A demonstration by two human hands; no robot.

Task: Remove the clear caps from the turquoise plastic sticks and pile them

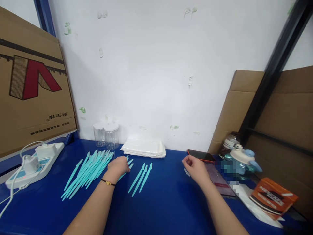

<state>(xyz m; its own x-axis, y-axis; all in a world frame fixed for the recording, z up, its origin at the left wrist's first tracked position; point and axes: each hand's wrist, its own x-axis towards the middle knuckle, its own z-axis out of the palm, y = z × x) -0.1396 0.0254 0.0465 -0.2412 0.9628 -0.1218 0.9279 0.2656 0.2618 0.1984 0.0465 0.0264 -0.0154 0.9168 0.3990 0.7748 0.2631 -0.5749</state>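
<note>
My left hand [118, 168] is closed over a few slim turquoise eyebrow razors [130, 165], whose ends stick out past the fingers; the exact grip is hidden. Just right of it, three more eyebrow razors [140, 179] lie side by side on the blue table [161, 202]. A dense pile of the same eyebrow razors [89, 173] spreads out to its left. My right hand [195, 168] hovers at the right with thumb and fingertips pinched together; whether something is between them cannot be seen. Below those fingers is a small pale oval piece [187, 172].
White sheets or bags [144, 148] are stacked by the wall, beside clear lidded jars [111, 137]. A power strip [36, 164] with chargers sits at left. On the right are a phone [201, 155], a dark tablet [221, 181], a water bottle [242, 163] and an orange box [272, 197].
</note>
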